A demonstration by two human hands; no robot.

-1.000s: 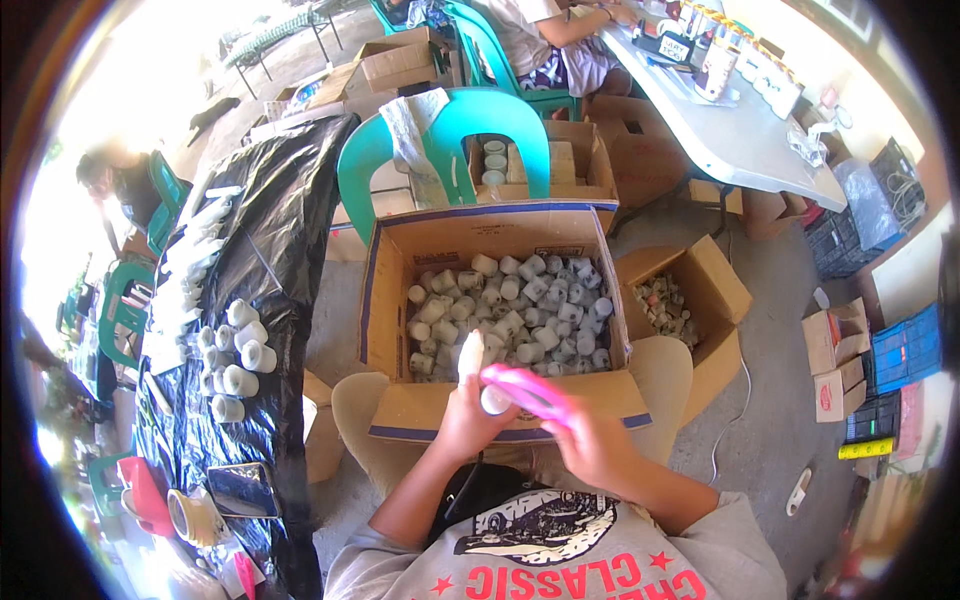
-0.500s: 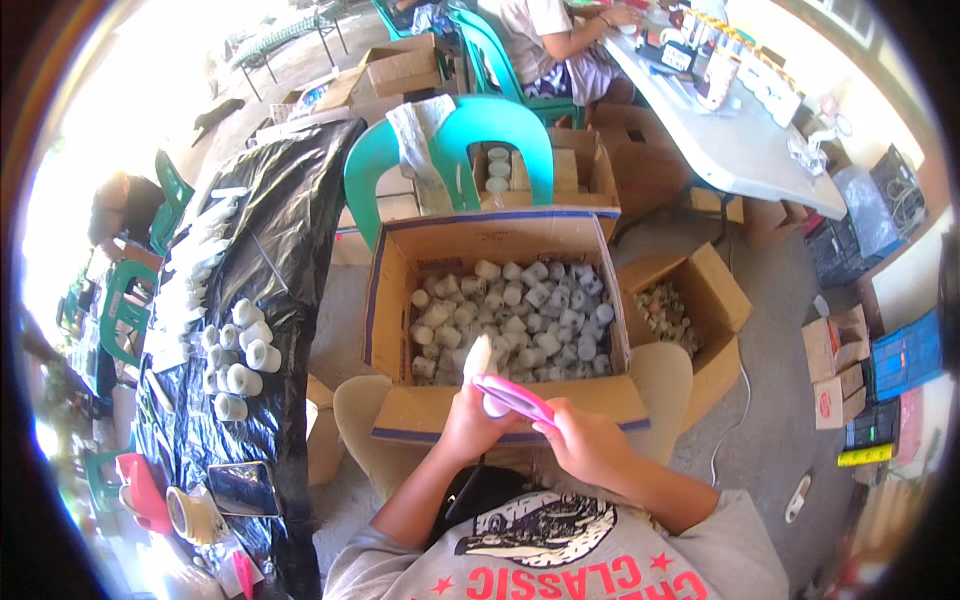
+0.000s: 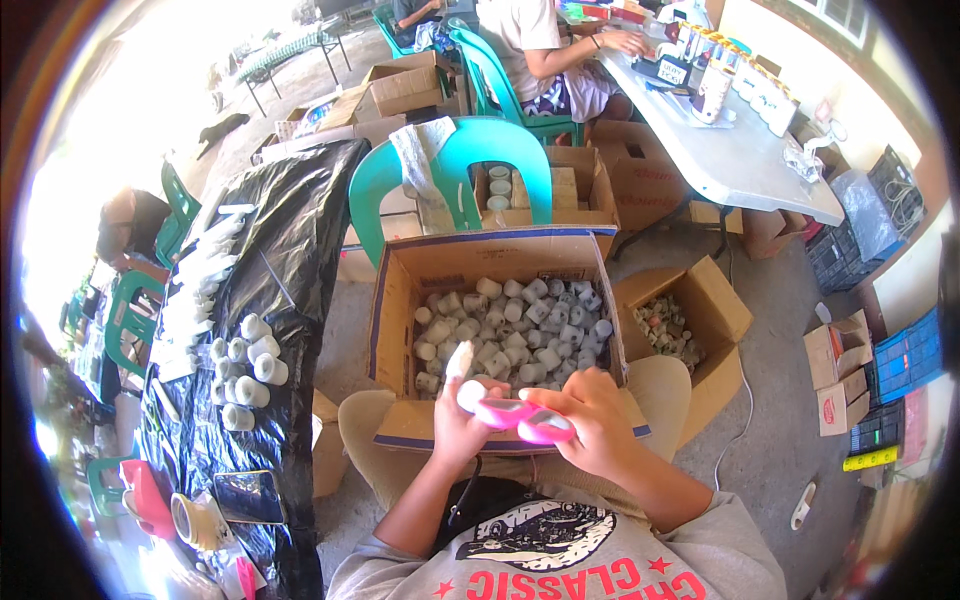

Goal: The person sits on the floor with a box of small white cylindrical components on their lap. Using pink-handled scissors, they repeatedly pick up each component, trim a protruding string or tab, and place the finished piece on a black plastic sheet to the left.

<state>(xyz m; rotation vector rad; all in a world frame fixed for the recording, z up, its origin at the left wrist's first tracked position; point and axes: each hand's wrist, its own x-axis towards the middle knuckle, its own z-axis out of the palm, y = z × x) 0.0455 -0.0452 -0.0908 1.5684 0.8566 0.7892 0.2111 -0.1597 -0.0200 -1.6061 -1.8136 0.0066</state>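
Just beyond your hands, a big cardboard box (image 3: 490, 262) stands open, heaped with whitish cylindrical pieces (image 3: 510, 335); its near flap spreads toward you between your knees. A smaller open carton (image 3: 722, 295) with little mixed bits sits against its right side. Directly behind the big box, a green chair (image 3: 500, 150) with a pale cloth (image 3: 418, 160) over its back blocks the far side, and more cartons crowd behind that. Nothing stands between your two hands but what they hold.

Your left hand (image 3: 458, 428) is partly closed round a small white piece (image 3: 470, 396), with one pale-tipped digit pointing away from you. Your right hand (image 3: 597, 425) has its fingers curled, pinching a pink two-looped tool (image 3: 548, 434) at its right end. The tool lies slanted across the gap, its left end at the white piece; whether they touch, you can't tell from here. Both forearms come in from the near edge, elbows bent.

To your left, a counter (image 3: 315, 195) under wrinkled black plastic carries a cluster of white cylinders (image 3: 250, 372), with a dark flat device (image 3: 250, 497) and a cream roll (image 3: 192, 520) nearer you. Far right, someone sits at a white counter (image 3: 740, 180). The floor (image 3: 765, 400) is grey, with bright light from the left.
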